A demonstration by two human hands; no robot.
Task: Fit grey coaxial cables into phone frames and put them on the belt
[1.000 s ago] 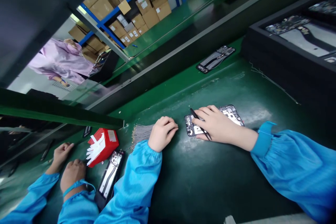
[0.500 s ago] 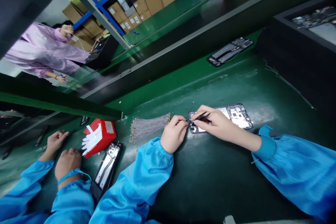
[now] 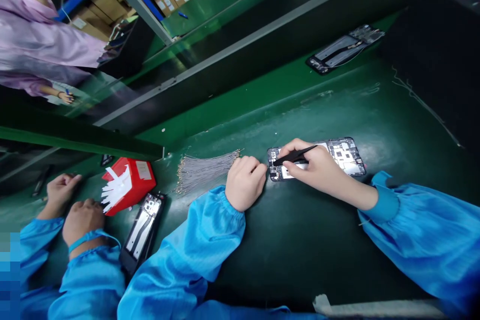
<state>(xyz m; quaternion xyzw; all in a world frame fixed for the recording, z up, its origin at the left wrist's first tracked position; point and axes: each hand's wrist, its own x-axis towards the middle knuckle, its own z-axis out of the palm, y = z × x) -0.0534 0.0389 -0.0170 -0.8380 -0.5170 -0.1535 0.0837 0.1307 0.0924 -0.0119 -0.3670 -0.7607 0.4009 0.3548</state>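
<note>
An opened phone (image 3: 347,156) with bare inner boards lies flat on the green bench. My right hand (image 3: 313,164) is over its left half, gripping black tweezers (image 3: 302,153) whose slim body slants down toward the phone's left end. My left hand (image 3: 246,182) rests just beside that end, fingers curled together; anything within them is hidden. Behind the left hand lies a bundle of thin grey cables (image 3: 206,170) with small gold-coloured ends.
Left of the cables stand a red box (image 3: 144,180) of white strips and another opened phone (image 3: 144,225). A co-worker's hands (image 3: 84,220) rest nearby. A further opened phone (image 3: 345,50) lies toward the back, beside a dark bin (image 3: 427,60) at right.
The tweezers have turned in my right hand and now lie more along the phone, with more of their length showing. My left hand has drawn slightly away from the phone's end.
</note>
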